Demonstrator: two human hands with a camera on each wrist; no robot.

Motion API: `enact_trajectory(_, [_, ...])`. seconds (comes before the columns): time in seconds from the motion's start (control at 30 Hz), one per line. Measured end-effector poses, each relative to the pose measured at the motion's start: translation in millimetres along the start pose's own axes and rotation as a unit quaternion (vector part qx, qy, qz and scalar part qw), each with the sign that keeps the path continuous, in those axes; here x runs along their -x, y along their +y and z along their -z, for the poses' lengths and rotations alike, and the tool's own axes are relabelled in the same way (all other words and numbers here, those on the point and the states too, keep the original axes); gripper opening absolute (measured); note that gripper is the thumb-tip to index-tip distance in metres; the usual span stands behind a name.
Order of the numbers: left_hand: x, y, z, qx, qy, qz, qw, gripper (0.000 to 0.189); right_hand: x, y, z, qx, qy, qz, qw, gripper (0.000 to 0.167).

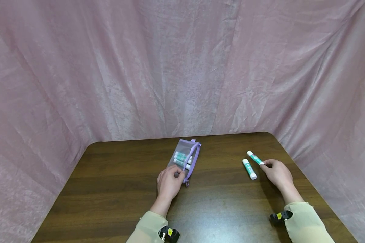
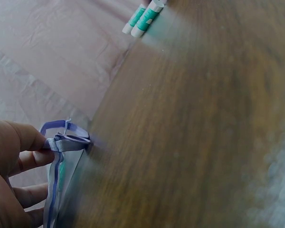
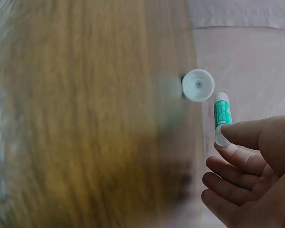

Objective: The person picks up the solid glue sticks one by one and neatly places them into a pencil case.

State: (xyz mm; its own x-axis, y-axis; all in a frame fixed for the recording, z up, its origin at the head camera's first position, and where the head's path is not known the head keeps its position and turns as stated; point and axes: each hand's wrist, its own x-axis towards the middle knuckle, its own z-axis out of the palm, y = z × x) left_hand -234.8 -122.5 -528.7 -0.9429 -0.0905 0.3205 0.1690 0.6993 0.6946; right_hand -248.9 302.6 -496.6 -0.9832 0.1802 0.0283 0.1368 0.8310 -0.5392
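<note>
A mesh zip pouch with purple trim [image 1: 184,146] lies on the table, with several green-and-white glue sticks [image 1: 180,158] showing inside. My left hand [image 1: 169,184] pinches the zipper edge at its near end, and a ring-shaped zipper pull [image 2: 75,138] hangs there in the left wrist view. On the right, thumb and index finger of my right hand [image 1: 278,173] pinch one end of a slim glue stick [image 1: 255,157]. Just left of it a thicker glue stick [image 1: 249,169] lies on the table; its round white end [image 3: 198,85] faces the right wrist camera.
The brown wooden table [image 1: 115,189] has rounded far corners. Behind it and along its sides hangs a pink velvet curtain [image 1: 182,67]. A strip of tabletop separates the pouch from the two loose glue sticks.
</note>
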Motion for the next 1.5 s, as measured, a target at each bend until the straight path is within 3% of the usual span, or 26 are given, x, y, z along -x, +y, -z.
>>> enact_trajectory(0.67, [0.9, -0.8, 1.5, 0.002, -0.007, 0.009, 0.9999, 0.021, 5.4, -31, 9, -0.005, 0.018, 0.042, 0.9989, 0.036])
enact_trajectory(1.5, [0.9, 0.0, 2.9, 0.007, -0.002, 0.001, 1.0000, 0.022, 10.6, -61, 4, -0.011, 0.014, 0.085, 0.9962, 0.029])
